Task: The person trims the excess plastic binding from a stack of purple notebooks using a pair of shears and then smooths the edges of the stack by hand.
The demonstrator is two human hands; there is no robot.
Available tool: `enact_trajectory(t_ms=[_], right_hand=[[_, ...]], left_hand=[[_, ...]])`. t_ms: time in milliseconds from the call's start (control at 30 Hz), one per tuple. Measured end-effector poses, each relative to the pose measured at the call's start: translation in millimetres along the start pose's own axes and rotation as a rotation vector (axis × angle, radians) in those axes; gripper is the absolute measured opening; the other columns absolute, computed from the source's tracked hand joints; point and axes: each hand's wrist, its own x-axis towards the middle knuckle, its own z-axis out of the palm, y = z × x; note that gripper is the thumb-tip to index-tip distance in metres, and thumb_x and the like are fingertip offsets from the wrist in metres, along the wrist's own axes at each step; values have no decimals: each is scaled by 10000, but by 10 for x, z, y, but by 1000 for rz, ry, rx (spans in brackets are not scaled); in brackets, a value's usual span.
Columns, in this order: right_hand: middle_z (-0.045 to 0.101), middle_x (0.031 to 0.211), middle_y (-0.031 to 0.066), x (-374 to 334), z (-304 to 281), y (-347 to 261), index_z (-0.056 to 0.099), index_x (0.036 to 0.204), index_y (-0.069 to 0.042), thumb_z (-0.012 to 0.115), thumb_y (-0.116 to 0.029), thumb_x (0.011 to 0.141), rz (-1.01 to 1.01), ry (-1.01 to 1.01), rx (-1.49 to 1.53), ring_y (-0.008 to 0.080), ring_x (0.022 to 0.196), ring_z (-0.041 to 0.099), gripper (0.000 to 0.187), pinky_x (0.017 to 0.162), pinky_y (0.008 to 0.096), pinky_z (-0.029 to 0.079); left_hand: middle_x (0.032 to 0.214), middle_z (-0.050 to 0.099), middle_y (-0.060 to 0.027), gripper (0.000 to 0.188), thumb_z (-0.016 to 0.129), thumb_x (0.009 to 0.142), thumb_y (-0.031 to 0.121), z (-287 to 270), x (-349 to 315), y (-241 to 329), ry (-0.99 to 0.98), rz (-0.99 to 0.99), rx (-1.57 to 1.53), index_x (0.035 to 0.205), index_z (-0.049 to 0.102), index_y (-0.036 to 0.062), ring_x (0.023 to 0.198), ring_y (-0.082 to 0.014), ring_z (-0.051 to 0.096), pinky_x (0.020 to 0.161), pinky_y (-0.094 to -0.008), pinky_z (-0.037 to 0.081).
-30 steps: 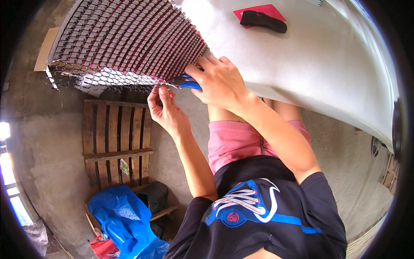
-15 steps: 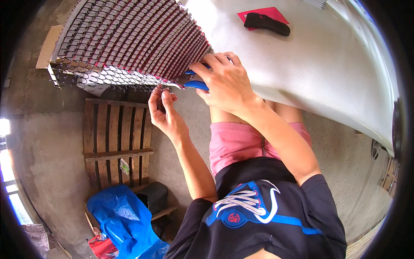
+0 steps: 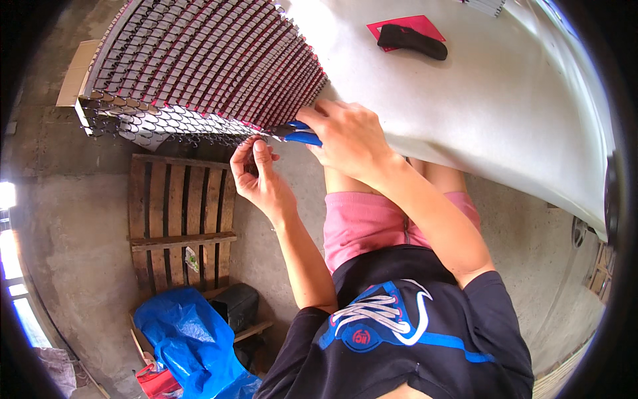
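Note:
A dark looped mesh (image 3: 206, 56) with rows of red strands covers the table's left part, and its black looped edge hangs over the front. In my right hand (image 3: 352, 136) is a pair of blue-handled pliers (image 3: 304, 138). The pliers' jaws point left at the mesh's lower right corner, and the handles sit close together. Just left of the jaws, my left hand (image 3: 262, 176) pinches at the hanging edge, thumb against the fingers. What lies between those fingertips is too small to make out.
The white table (image 3: 458, 100) bears a black pouch-like item (image 3: 412, 41) on a red card (image 3: 428, 26). A wooden pallet (image 3: 179, 213) stands below on the left. Near it are a blue plastic sheet (image 3: 189, 332) and a black box-like object (image 3: 236, 306).
The pliers' handles, spread before, are now closer together, and the right hand has shifted slightly down. The left hand stays at the mesh edge with barely any shift.

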Motion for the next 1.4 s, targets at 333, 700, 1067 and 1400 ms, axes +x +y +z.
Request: enact_trajectory(t_ms=[333, 700, 1067, 1400], right_hand=[[582, 874, 47, 69, -58, -51, 610, 907, -140, 710, -290, 661, -38, 124, -53, 218, 869, 572, 304, 798, 401, 411], [594, 744, 82, 100, 51, 41, 586, 894, -115, 604, -195, 740, -86, 60, -21, 250, 696, 629, 174, 606, 410, 505], [568, 921, 68, 78, -123, -11, 583, 966, -133, 694, -217, 658, -71, 97, -84, 232, 922, 580, 338, 794, 395, 427], [523, 987, 74, -53, -186, -244, 462, 1139, -187, 648, -183, 698, 7, -68, -118, 228, 917, 536, 480, 786, 423, 377]], left_hand=[[895, 595, -27, 297, 620, 869, 174, -50, 58, 174, -78, -19, -45, 1091, 565, -15, 726, -67, 519, 628, -222, 442], [865, 617, -22, 232, 656, 837, 129, 37, 93, 132, 43, -24, 27, 1021, 600, 0, 728, -66, 552, 640, -194, 437], [897, 637, -53, 302, 686, 812, 137, 11, 96, 212, -1, 6, 100, 1052, 610, -30, 744, -78, 562, 639, -212, 469], [905, 635, -43, 164, 619, 845, 63, -3, 78, 174, 0, -99, -152, 1000, 610, 11, 705, -51, 564, 602, -163, 470]])
